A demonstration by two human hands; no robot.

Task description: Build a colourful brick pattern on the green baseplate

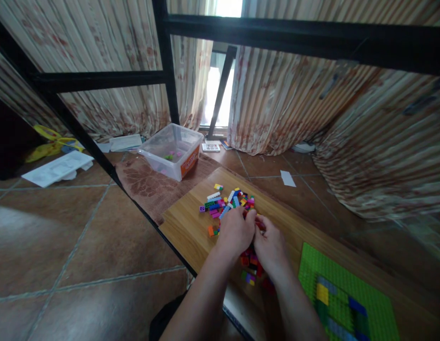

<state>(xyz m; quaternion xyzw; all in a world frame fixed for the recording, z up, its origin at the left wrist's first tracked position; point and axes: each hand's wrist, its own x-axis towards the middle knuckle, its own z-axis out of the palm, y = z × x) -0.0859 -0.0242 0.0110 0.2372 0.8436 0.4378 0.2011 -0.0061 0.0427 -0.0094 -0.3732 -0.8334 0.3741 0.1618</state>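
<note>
Both hands meet over the middle of a low wooden board (pixel 191 227) lying on the tiled floor. The left hand (pixel 236 231) and the right hand (pixel 271 246) are curled together, fingertips touching; what they pinch between them is hidden, so I cannot tell if either has a piece in its grip. A loose heap of coloured bricks (pixel 229 201) lies just beyond the knuckles toward the board's far corner, and a few more bricks (pixel 249 270) sit under the wrists. The board's left edge runs bare, with open wood between it and the heap. A green baseplate (pixel 312 270) fills the near right part. Off the board, past its far corner, stands a clear plastic bin (pixel 172 149) on a brown mat (pixel 149 187).
</note>
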